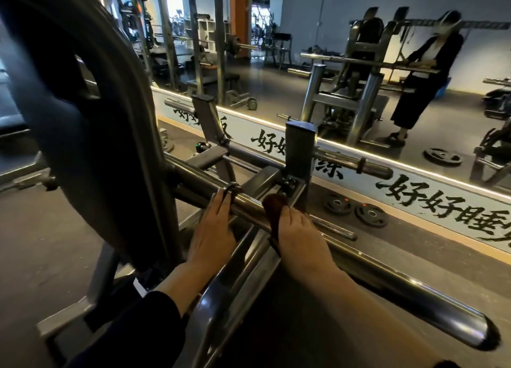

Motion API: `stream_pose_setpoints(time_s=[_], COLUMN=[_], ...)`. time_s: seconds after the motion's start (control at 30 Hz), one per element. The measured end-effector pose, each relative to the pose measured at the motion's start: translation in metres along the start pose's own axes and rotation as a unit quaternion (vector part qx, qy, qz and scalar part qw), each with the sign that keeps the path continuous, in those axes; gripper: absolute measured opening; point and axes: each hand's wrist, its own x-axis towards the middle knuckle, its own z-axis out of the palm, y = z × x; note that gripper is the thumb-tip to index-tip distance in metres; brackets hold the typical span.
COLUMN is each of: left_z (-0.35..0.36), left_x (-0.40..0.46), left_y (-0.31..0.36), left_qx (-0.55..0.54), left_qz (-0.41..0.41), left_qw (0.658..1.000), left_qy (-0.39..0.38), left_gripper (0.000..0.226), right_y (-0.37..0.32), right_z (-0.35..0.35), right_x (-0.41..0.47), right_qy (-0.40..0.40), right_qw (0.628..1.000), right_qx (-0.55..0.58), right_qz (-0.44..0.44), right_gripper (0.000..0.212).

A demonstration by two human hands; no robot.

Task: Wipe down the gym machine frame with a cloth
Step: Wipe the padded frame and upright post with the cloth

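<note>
A grey steel gym machine frame [300, 152] fills the middle of the head view, with a polished round bar [199, 181] running from upper left to lower right. My left hand [213, 235] rests flat on this bar, fingers straight, fingertips touching a dark ring collar [231, 188]. My right hand [297, 235] presses a dark brown cloth [272, 203] onto the same bar, just right of the left hand. Most of the cloth lies hidden under my palm.
A large black curved pad [91, 113] rises at the left. A wall mirror [359, 63] ahead reflects a person and other machines. Two black weight plates [354, 210] lie on the floor by a wall strip with painted characters. A thick bar end [470, 331] juts at lower right.
</note>
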Motion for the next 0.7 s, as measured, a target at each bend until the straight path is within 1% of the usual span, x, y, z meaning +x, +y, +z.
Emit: stream_pose_setpoints(time_s=[0.03,0.1,0.13,0.17,0.2,0.23,0.3,0.33,0.4,0.43,0.47,0.5,0.53,0.57,0.6,0.63,0.67,0.7], left_z=[-0.001,-0.004,-0.007,-0.008,-0.012,-0.015,-0.019,-0.021,-0.022,-0.022,-0.025,-0.024,-0.024,-0.024,-0.026,-0.025,-0.023,-0.025], left_x=[0.004,0.007,0.010,0.012,0.015,0.017,0.025,0.032,0.039,0.041,0.045,0.049,0.051,0.054,0.054,0.058,0.059,0.063], left_y=[-0.007,-0.015,-0.022,-0.026,-0.029,-0.030,-0.034,-0.040,-0.040,-0.040,-0.038,-0.037,-0.034,-0.034,-0.033,-0.033,-0.037,-0.036], left_qx=[0.006,0.029,0.038,0.047,0.058,0.065,0.038,0.023,0.015,0.002,-0.008,-0.033,-0.076,-0.083,-0.068,-0.108,-0.135,-0.160], left_qz=[-0.016,-0.039,-0.052,-0.063,-0.071,-0.079,-0.098,-0.105,-0.132,-0.157,-0.166,-0.164,-0.188,-0.192,-0.165,-0.178,-0.181,-0.192], left_qw=[1.000,0.999,0.998,0.996,0.995,0.994,0.994,0.994,0.991,0.987,0.986,0.986,0.978,0.976,0.983,0.976,0.971,0.966], left_qy=[0.009,0.011,0.023,0.029,0.037,0.032,0.019,0.020,-0.001,-0.014,-0.014,0.018,0.047,0.053,0.050,0.070,0.073,0.070], left_gripper=[0.068,0.071,0.073,0.074,0.076,0.077,0.077,0.078,0.076,0.071,0.060,0.047,0.038,0.034,0.037,0.048,0.058,0.062], right_y=[-0.009,-0.026,-0.035,-0.043,-0.051,-0.058,-0.070,-0.078,-0.086,-0.091,-0.095,-0.097,-0.098,-0.100,-0.100,-0.099,-0.096,-0.093], right_z=[0.004,0.002,0.002,0.001,0.002,0.005,0.012,0.018,0.025,0.026,0.028,0.029,0.032,0.032,0.030,0.030,0.030,0.030], right_x=[0.020,0.048,0.068,0.084,0.099,0.112,0.129,0.140,0.147,0.153,0.161,0.171,0.185,0.200,0.214,0.227,0.239,0.246], right_qy=[-0.001,0.004,0.015,0.030,0.032,0.012,-0.075,-0.096,-0.090,-0.090,-0.095,-0.107,-0.124,-0.148,-0.177,-0.205,-0.220,-0.228], right_qw=[0.999,0.985,0.976,0.972,0.972,0.976,0.983,0.981,0.978,0.977,0.976,0.978,0.979,0.972,0.958,0.938,0.922,0.912], right_qx=[0.044,0.171,0.214,0.231,0.224,0.197,0.097,0.040,-0.042,-0.053,-0.051,-0.022,0.040,0.123,0.202,0.268,0.308,0.329], right_qz=[-0.021,-0.020,-0.027,-0.040,-0.064,-0.094,-0.134,-0.161,-0.182,-0.186,-0.188,-0.178,-0.158,-0.132,-0.100,-0.079,-0.077,-0.087], right_gripper=[0.058,0.045,0.044,0.048,0.056,0.065,0.078,0.080,0.083,0.084,0.082,0.076,0.065,0.049,0.035,0.026,0.020,0.016])
